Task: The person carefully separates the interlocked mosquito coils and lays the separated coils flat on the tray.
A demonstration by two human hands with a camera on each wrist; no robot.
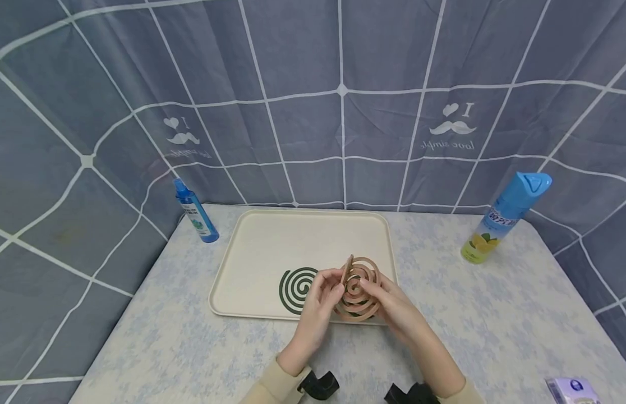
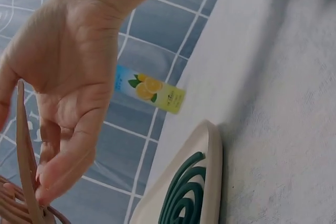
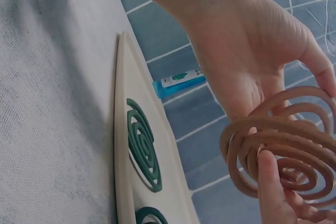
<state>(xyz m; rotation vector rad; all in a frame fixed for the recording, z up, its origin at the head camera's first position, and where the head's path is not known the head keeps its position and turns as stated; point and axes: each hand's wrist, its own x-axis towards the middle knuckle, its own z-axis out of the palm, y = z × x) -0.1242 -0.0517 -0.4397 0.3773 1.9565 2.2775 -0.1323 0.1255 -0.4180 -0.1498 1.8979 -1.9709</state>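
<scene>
Two flat brown mosquito coils (image 1: 366, 261) (image 3: 247, 124) are held together over the right front part of the cream tray (image 1: 293, 230), their spirals overlapping. My left hand (image 1: 319, 300) (image 3: 244, 45) pinches the left one, which shows nearly edge-on in the left wrist view. With thumb and fingers, my right hand (image 1: 396, 308) (image 2: 79, 87) grips the other, turned face-up in the head view. On the tray lies a dark green mosquito coil (image 1: 288, 292) (image 3: 140, 145), left of my hands. A second green coil (image 3: 149, 213) lies beside it, mostly hidden beneath the brown ones.
A blue spray bottle (image 1: 197, 213) stands left of the tray, and a taller blue and yellow spray can (image 1: 502, 219) stands to the right. At the table's front right is a purple pack (image 1: 572, 390). A grey checked curtain (image 1: 303, 129) hangs behind the table.
</scene>
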